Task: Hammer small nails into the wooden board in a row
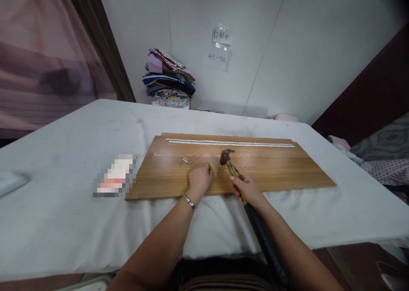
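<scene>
Hammer (257, 225) in the right hand (247, 188), its head over a wood-grained board (281, 167) on the bench (96, 231).
Fingers wrap the yellowish shaft; the black grip's end blurs into dark clothing. Curled fingers hide whether the left hand (200, 178), over the board, pinches anything; I cannot tell. Pixelation masks an item (116, 176) beside the board. Thin, shiny nails (184, 159) lie loose; the claw head looks rusty-brown, the white bench cover wrinkled.

Brown board (287, 171), white tablecloth (70, 231), reddish-brown hammerhead (225, 157)
</scene>
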